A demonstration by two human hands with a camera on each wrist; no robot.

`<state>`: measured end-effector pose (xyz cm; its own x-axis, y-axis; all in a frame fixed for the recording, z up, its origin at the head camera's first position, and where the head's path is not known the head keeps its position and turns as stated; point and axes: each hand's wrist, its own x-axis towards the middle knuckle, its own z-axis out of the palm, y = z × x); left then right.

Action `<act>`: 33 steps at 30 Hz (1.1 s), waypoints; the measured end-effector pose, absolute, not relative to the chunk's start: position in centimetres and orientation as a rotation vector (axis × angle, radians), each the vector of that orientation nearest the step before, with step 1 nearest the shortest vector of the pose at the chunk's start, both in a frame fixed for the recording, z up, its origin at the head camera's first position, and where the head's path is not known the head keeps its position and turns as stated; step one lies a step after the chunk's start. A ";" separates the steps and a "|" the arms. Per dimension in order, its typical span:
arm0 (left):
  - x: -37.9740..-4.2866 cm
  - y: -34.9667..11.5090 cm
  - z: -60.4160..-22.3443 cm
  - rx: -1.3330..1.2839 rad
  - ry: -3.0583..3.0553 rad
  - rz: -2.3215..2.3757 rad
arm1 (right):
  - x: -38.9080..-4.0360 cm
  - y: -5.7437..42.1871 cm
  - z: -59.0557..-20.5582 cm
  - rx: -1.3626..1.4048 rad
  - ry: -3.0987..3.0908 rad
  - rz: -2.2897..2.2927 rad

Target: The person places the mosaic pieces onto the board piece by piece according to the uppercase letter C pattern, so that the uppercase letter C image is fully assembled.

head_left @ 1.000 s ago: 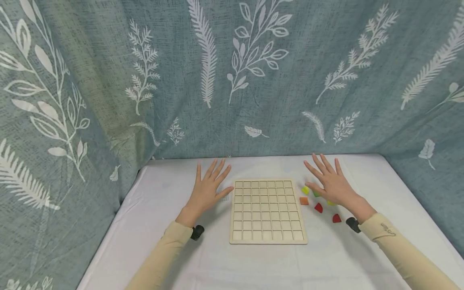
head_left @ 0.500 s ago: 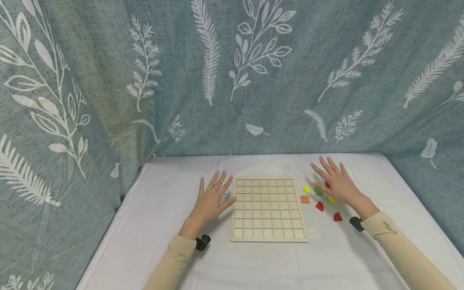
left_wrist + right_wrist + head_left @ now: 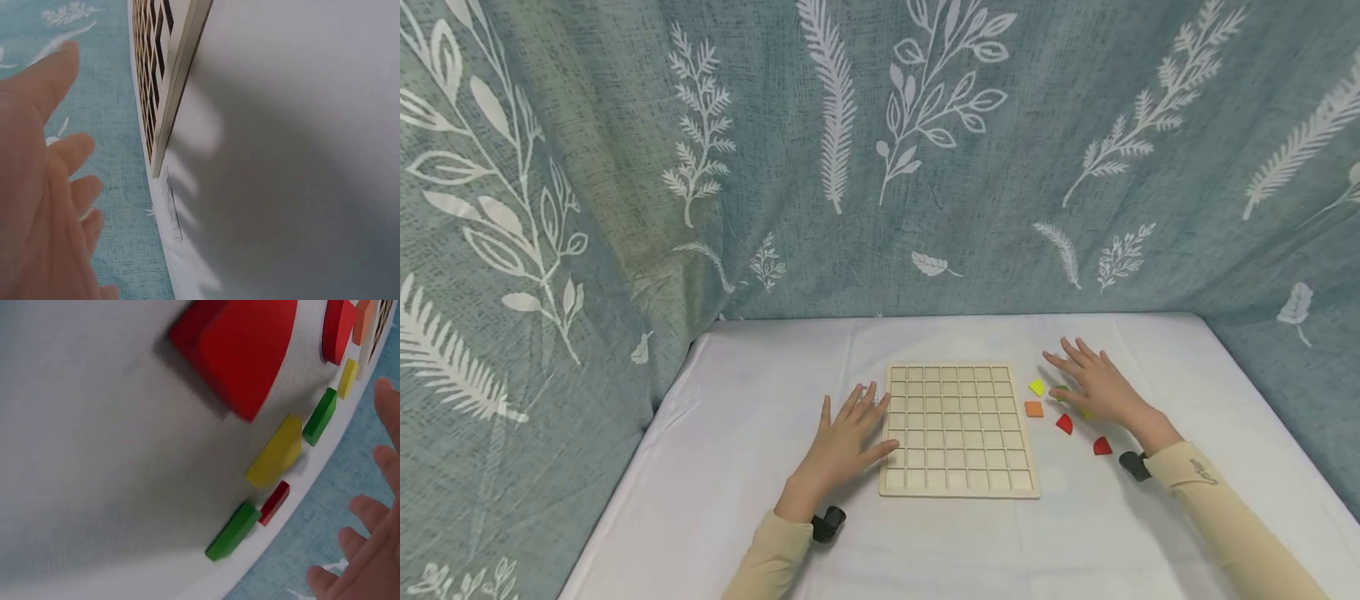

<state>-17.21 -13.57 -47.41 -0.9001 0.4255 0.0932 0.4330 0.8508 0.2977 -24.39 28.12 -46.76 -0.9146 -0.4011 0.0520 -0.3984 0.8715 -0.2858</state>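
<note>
Left hand (image 3: 841, 443) has shifted in over the board's (image 3: 958, 429) left edge. Both grips wide, holding nothing, right hand (image 3: 1107, 390) above pieces (image 3: 1033, 409) beside the board; step judged preparatory, any pickup calling for a pinch.

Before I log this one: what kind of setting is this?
Probably a staged tabletop recording spot, judging by the leaf-patterned cloth hung behind and beside the white-covered table, with a gridded board and loose coloured pieces laid out on it.
</note>
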 end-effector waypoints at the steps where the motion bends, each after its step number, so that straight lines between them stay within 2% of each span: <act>1: -17.0 -13.5 -47.5 -0.695 -3.011 -0.494 | -24.4 28.0 -46.8 -0.644 3.026 -0.470; 20: -14.8 -13.6 -48.4 -0.667 -3.186 -0.668 | -25.7 27.6 -47.4 -0.628 2.892 -0.571; 33: -14.4 -14.0 -48.2 -0.681 -3.228 -0.723 | -26.1 27.1 -47.9 -0.555 2.868 -0.666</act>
<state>-14.42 -14.04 -48.22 -0.8922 0.4300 -0.1385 0.3298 0.8295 0.4507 -26.12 27.15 -47.86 -0.9212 -0.3850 -0.0568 -0.3205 0.8334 -0.4501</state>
